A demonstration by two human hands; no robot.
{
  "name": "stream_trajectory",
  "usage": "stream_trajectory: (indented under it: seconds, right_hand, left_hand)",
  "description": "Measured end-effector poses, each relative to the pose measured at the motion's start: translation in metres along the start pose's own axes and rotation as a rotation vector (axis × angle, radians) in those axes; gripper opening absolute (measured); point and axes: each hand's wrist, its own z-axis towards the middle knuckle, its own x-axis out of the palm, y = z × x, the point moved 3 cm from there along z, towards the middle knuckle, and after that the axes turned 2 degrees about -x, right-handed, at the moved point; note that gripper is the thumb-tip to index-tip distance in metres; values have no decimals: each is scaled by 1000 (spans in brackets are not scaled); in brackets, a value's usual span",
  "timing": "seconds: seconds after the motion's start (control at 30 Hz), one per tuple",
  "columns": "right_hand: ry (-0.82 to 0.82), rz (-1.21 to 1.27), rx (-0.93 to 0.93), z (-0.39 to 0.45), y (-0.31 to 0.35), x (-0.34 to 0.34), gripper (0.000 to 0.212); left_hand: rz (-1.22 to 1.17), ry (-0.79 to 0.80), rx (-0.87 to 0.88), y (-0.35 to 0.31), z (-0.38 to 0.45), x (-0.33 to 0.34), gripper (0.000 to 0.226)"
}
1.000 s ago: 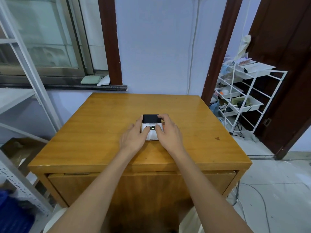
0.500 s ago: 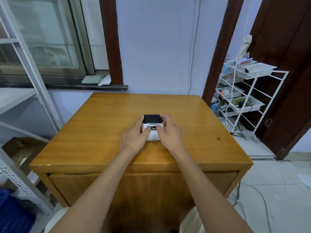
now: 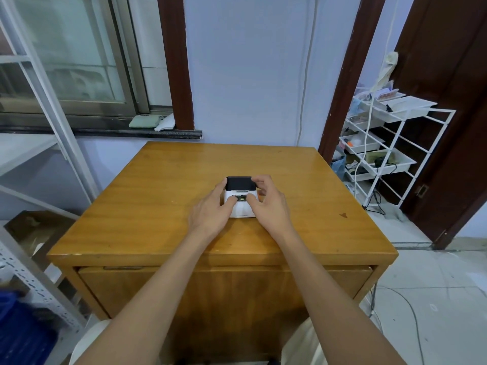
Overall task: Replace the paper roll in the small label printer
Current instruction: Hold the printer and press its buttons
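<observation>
Your left hand (image 3: 210, 212) and right hand (image 3: 268, 204) clasp the small printer (image 3: 240, 197) by its sides, mid-way across the wooden table (image 3: 147, 201). It looks light, smooth and likely to slide, so brace the white body and lift at the dark lid.

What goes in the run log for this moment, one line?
stage: opening printer | label printer: on table, lid closed | left hand: holding left side | right hand: holding right side | paper roll: not visible

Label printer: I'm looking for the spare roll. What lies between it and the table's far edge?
Nothing: head view shows bare wood from the label printer to the table edge.
</observation>
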Motion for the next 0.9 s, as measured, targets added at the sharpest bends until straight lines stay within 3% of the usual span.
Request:
stream_trajectory:
  seconds: [0.23, 0.9]
  right_hand:
    - [2, 21, -8, 2, 0, 2, 31]
    - [-7, -31, -13, -3, 5, 0, 41]
  left_hand:
    - [-16, 6, -21, -3, -2, -3, 62]
    - [-50, -12, -12, 1, 0, 0, 62]
